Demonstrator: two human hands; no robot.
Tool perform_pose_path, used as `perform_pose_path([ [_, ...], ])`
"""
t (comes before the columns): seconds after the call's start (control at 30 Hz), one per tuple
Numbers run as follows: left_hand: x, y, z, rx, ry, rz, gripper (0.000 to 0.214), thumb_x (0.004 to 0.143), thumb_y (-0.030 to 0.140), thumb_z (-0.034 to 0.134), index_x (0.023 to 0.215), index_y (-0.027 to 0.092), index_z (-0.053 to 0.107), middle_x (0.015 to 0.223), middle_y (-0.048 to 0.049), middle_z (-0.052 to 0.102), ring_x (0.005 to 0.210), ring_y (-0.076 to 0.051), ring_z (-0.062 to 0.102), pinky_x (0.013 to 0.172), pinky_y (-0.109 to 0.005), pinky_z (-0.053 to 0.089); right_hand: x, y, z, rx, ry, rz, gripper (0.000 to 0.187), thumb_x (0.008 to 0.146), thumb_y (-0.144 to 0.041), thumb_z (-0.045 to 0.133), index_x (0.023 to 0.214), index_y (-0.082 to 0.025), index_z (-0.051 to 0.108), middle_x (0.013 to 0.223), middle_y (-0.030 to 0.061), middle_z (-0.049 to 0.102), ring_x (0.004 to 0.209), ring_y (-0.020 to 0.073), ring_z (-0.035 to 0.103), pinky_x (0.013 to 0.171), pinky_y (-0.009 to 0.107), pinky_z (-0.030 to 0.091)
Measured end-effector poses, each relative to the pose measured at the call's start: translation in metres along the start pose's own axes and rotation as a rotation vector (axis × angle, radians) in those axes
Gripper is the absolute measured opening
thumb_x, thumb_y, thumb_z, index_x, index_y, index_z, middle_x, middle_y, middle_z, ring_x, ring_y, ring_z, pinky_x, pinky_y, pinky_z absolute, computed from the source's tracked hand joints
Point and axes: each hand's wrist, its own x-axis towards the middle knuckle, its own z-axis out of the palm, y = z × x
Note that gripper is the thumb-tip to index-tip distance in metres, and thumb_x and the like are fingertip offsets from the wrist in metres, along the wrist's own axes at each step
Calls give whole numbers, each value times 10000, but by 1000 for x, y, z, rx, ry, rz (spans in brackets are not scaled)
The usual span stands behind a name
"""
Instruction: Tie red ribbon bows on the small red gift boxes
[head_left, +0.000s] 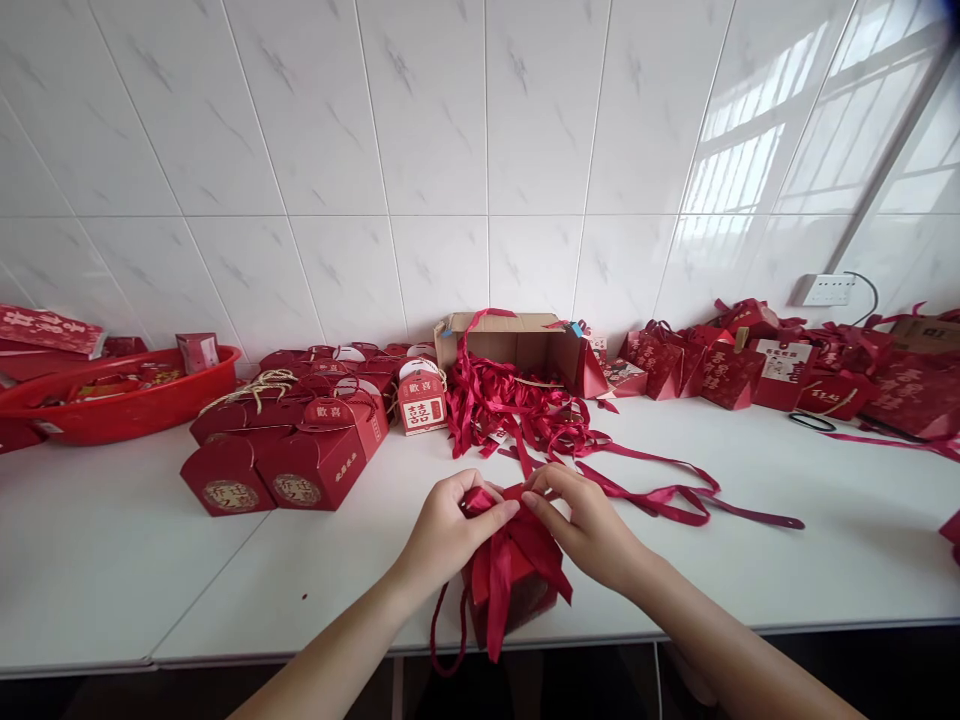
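Observation:
A small dark red gift box (529, 597) stands at the table's front edge, straight before me. Across its top lies a red ribbon (498, 590) in a bow, with its tails hanging down the front. My left hand (457, 520) pinches the ribbon at the bow's left side, thumb pressed against fingers. On the other side, my right hand (581, 510) pinches the ribbon between thumb and fingertips. Both hands almost meet above the box. A twisted red cord handle (435, 640) loops down at the box's left. The knot is partly hidden by my fingers.
Red gift boxes (300, 480) stand in rows at left, beside a red plastic basin (127, 405). Loose ribbons (517, 405) spill from an open cardboard box (540, 345) and trail right. Several red bags (727, 375) line the tiled wall. The white table (750, 580) ends just below my hands.

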Motion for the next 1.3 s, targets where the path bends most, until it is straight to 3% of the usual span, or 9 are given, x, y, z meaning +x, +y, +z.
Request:
perform_pose_path([
  [0.5, -3, -11, 1, 11, -30, 38, 222, 727, 331, 715, 711, 185, 549, 917, -56, 679, 1019, -222, 611, 895, -332, 442, -3, 8, 1, -36, 48, 97, 215, 937, -297, 426, 761, -197, 500, 713, 11, 596, 637, 148, 517, 587, 264, 408],
  [0.63, -3, -10, -1, 20, -58, 59, 224, 733, 314, 706, 702, 186, 526, 910, -53, 668, 992, -220, 615, 863, -326, 453, -3, 4, -7, 37, -37, 32, 234, 945, -335, 429, 786, -195, 528, 869, 36, 612, 786, 154, 551, 704, 275, 442],
  [0.8, -1, -9, -3, 20, -63, 59, 227, 740, 324, 703, 710, 178, 532, 911, -45, 665, 892, -193, 629, 830, -317, 464, 1, -1, -15, -37, -128, 107, 316, 891, -461, 512, 727, -192, 530, 741, 8, 537, 669, 140, 494, 590, 257, 407],
  [0.9, 0, -10, -1, 0, -61, 73, 230, 749, 316, 698, 703, 182, 517, 858, -32, 661, 881, -189, 629, 814, -307, 469, 4, 0, -12, -83, -132, 67, 283, 880, -398, 550, 687, -191, 539, 752, 13, 534, 674, 140, 506, 609, 263, 415],
  [1.03, 0, -11, 2, -29, -65, 53, 214, 760, 322, 689, 731, 179, 533, 902, -40, 670, 867, -183, 633, 801, -303, 479, 5, 6, -6, -52, -55, -35, 200, 895, -289, 537, 716, -199, 539, 974, 59, 614, 882, 173, 586, 769, 290, 451],
  [1.2, -2, -11, 5, -25, -50, 71, 186, 779, 317, 671, 753, 178, 550, 912, -40, 671, 890, -178, 633, 823, -299, 477, 2, 12, -2, -68, -41, -52, 188, 916, -247, 475, 731, -220, 455, 762, 25, 660, 690, 166, 610, 622, 269, 445],
  [1.3, -2, -10, 5, -3, -52, 79, 174, 774, 304, 674, 757, 179, 554, 893, -33, 670, 872, -173, 631, 811, -292, 476, 2, 12, -2, -72, -27, -64, 190, 914, -233, 463, 727, -227, 428, 779, 31, 685, 688, 174, 629, 604, 269, 447],
])
